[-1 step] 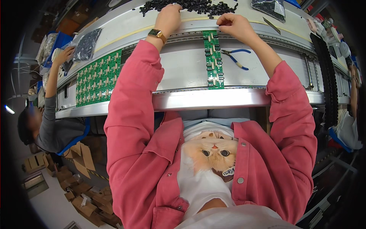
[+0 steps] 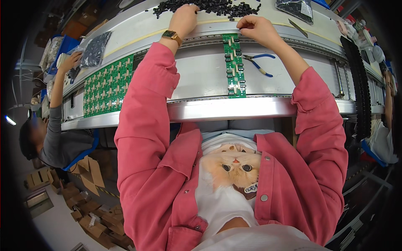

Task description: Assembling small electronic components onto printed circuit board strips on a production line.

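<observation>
At the near edge of a loose heap of small black components (image 2: 226, 8), my left hand (image 2: 184, 21) has its fingers bent and drawn together. Its fingertips touch the heap, and the back of the hand hides whatever is in them. My right hand (image 2: 258, 31) hovers over the far rail, thumb and forefinger pinched together. Anything between them is too small to make out. Below it, a narrow green circuit board strip (image 2: 230, 62) with black components along it spans the two rails. Blue-handled pliers (image 2: 260, 65) lie just right of that strip.
Several green circuit boards (image 2: 108, 88) sit side by side on the left of the rails. Tweezers (image 2: 298, 28) and a bag of black parts (image 2: 295, 9) lie far right. Another bag (image 2: 95, 49) lies far left, near a co-worker's hand (image 2: 69, 62). A metal front rail (image 2: 230, 109) runs before me.
My left hand has shifted very slightly, and my right hand has moved a touch to the left. Nothing else visibly differs.
</observation>
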Available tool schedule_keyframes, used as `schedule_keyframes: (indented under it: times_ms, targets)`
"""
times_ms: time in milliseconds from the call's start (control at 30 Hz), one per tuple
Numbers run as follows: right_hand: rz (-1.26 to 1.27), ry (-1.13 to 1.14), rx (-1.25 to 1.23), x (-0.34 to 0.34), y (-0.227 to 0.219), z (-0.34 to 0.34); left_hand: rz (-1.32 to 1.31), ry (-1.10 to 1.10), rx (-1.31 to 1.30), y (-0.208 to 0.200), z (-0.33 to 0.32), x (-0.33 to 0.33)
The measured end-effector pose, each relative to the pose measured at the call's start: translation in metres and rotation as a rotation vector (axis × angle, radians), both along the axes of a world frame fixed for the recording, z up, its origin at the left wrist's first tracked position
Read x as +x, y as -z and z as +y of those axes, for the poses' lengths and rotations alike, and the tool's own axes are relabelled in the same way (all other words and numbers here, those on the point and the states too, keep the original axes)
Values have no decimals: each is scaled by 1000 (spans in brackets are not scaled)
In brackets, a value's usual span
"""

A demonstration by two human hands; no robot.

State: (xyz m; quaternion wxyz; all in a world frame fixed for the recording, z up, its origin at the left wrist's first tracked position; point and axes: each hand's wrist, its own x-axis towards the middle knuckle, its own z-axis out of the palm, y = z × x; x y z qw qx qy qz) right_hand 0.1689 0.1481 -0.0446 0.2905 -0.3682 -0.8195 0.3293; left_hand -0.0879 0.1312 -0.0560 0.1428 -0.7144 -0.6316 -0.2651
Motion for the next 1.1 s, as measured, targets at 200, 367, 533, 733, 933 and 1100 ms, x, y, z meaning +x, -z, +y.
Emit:
schedule_keyframes:
  times_ms: [200, 367, 533, 733, 933, 1100]
  targets:
    - [-40, -98, 58, 1, 4, 0, 182, 10, -59, -5, 7, -3]
    - [-129, -147, 129, 0, 5, 1, 228, 11, -163, -12, 3, 3]
    - [-159, -155, 196, -4, 7, 4, 226, 31, -177, -15, 1, 2]
    - [-239, -177, 229, -6, 4, 3, 223, 47, -179, -20, 0, 0]
    - [-263, -182, 257, -6, 4, 3, -88, 79, -181, -22, -10, 11]
    - [-275, -188, 274, -8, 2, 3, -339, 206, -324, -30, -28, 24]
